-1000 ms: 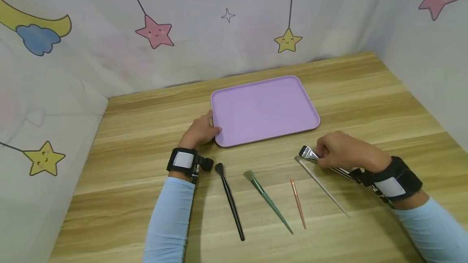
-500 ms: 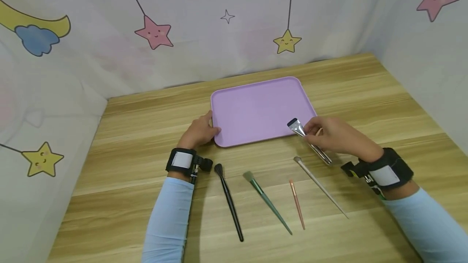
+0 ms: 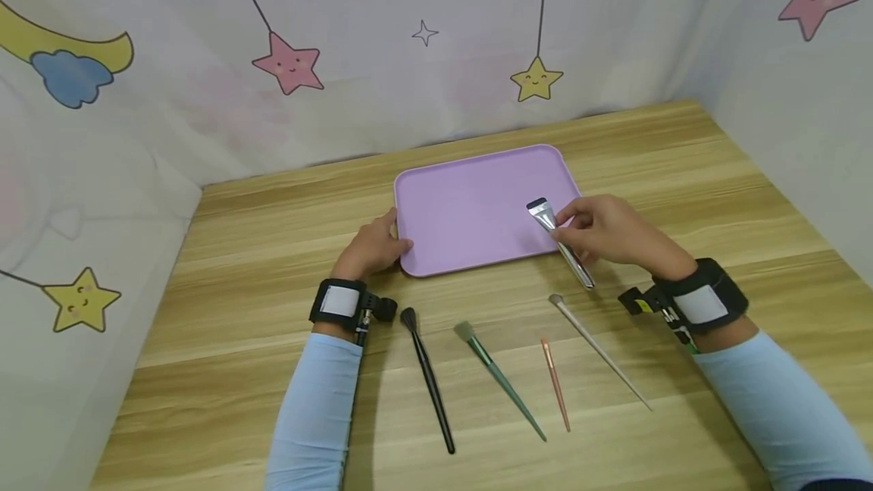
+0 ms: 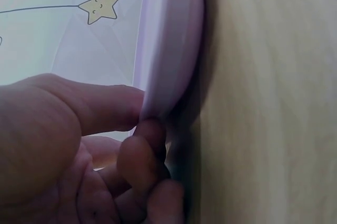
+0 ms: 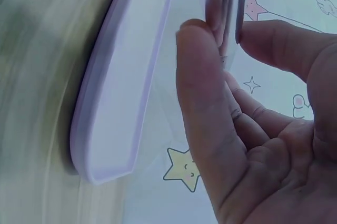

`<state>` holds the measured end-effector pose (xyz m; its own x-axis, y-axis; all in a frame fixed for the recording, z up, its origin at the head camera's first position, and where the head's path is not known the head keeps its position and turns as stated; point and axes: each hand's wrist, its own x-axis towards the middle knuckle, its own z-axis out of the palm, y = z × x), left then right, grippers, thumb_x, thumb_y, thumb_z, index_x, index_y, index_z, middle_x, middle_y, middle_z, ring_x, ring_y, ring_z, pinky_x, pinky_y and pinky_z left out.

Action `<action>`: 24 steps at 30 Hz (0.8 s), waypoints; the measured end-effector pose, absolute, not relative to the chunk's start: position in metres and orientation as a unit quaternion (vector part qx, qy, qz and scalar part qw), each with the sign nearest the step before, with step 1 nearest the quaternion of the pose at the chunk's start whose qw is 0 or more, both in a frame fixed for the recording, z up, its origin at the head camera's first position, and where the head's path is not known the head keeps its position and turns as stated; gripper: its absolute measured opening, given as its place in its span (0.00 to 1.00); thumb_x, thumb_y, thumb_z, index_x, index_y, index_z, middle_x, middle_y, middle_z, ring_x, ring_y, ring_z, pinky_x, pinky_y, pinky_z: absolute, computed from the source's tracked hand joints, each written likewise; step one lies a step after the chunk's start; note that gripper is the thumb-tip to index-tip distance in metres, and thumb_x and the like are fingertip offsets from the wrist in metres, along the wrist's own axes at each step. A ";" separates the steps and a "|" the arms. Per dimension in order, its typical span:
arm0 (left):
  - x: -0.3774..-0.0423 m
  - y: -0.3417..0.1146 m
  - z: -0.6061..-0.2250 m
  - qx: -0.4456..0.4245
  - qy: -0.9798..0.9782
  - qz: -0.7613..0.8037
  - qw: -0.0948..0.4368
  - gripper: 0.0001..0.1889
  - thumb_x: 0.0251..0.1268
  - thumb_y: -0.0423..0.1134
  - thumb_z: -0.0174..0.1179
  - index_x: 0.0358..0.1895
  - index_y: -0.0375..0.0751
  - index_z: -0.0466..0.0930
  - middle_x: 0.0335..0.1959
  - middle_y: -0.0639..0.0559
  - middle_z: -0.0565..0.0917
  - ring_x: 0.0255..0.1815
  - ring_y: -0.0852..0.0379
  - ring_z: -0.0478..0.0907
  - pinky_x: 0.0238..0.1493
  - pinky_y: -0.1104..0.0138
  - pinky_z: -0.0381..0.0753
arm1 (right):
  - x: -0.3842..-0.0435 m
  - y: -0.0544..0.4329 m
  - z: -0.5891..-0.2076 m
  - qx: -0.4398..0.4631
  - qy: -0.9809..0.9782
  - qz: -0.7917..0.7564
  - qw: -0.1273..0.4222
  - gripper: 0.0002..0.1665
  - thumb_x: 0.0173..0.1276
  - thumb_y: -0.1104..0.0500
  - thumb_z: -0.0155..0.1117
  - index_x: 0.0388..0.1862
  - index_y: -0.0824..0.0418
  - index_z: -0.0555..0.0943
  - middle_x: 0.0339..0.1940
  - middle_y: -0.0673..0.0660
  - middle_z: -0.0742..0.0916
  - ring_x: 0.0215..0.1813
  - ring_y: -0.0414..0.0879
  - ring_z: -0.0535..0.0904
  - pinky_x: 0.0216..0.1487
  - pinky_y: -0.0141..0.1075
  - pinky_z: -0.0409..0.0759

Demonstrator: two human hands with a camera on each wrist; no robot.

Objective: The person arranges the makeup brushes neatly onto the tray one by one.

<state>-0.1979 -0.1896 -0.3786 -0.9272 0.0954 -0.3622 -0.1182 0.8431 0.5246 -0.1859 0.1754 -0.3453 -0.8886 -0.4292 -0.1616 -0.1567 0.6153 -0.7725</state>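
Observation:
My right hand [image 3: 609,229] pinches a silver flat-headed makeup brush [image 3: 543,214] between thumb and fingers. Its dark bristles point up and left over the right part of the purple tray [image 3: 470,207], and its handle slants down past the front rim. Close up in the right wrist view, the silver handle [image 5: 231,8] lies between thumb and fingertip. At the tray's near left corner, my left hand [image 3: 371,247] holds the rim. In the left wrist view the thumb presses on the rim [image 4: 171,39] and the curled fingers [image 4: 138,163] lie under it.
In front of the tray several brushes lie on the wood-grain table [image 3: 239,286]: a black one [image 3: 430,381], a green one [image 3: 501,377], a small copper one [image 3: 555,385] and a thin pale one [image 3: 600,351]. A patterned curtain [image 3: 382,97] stands behind.
My right hand has lifted the silver makeup brush off the table beside the pale brush and carried it up and left to above the tray. The left hand stays on the tray's corner.

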 end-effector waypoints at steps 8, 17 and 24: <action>-0.197 -0.192 -0.376 -0.011 0.941 0.281 0.189 0.41 0.69 0.47 0.52 0.78 0.41 0.41 0.49 0.39 0.77 0.36 0.50 0.75 0.45 0.62 0.71 | -0.198 0.169 -0.345 -0.157 0.886 -0.410 0.148 0.19 0.65 0.51 0.64 0.46 0.65 0.80 0.26 0.58 0.86 0.23 0.45 0.83 0.28 0.39 0.83; -0.197 -0.195 -0.378 -0.003 0.942 0.278 0.186 0.41 0.68 0.47 0.52 0.78 0.40 0.42 0.57 0.39 0.76 0.43 0.47 0.75 0.50 0.60 0.71 | -0.212 0.173 -0.350 -0.122 0.886 -0.431 0.116 0.19 0.66 0.52 0.64 0.47 0.66 0.80 0.26 0.58 0.86 0.23 0.45 0.81 0.27 0.40 0.82; -0.198 -0.193 -0.380 0.005 0.944 0.278 0.177 0.40 0.68 0.48 0.52 0.78 0.40 0.43 0.69 0.39 0.68 0.51 0.45 0.73 0.56 0.57 0.70 | -0.221 0.179 -0.351 -0.112 0.896 -0.414 0.110 0.21 0.66 0.50 0.63 0.49 0.64 0.80 0.28 0.57 0.87 0.26 0.44 0.82 0.28 0.40 0.82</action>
